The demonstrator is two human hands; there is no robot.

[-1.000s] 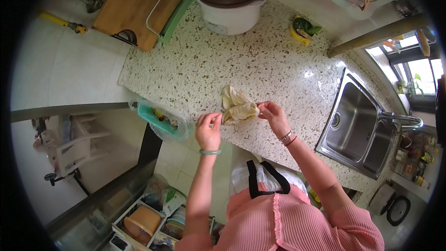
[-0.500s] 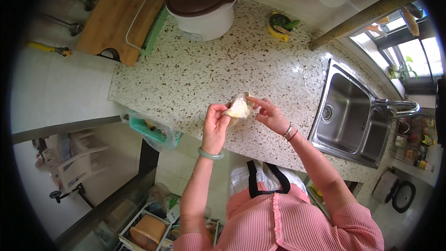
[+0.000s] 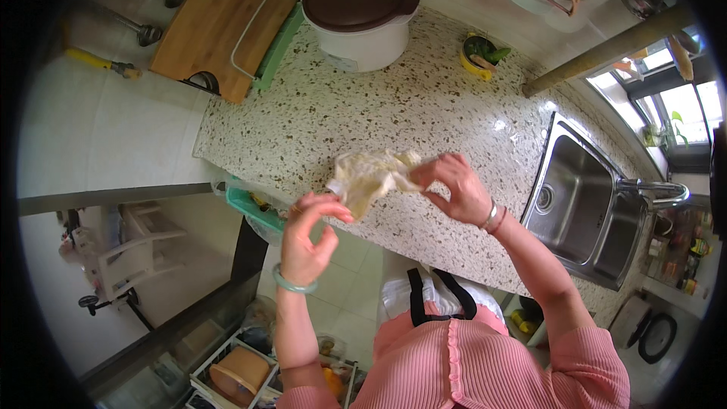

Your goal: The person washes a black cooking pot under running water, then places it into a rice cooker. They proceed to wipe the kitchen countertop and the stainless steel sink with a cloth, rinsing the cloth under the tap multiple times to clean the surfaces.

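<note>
Since 0.5 s ago the pale cloth has spread wider. Right hand pinches 1 edge, left hand pinches its lower corner near the worktop front edge; a loose pinch could drop it off the edge.

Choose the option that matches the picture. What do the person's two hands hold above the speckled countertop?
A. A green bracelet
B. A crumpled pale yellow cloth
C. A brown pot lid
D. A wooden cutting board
B: the left hand and the right hand each pinch one end of the crumpled pale yellow cloth above the speckled countertop.
</note>
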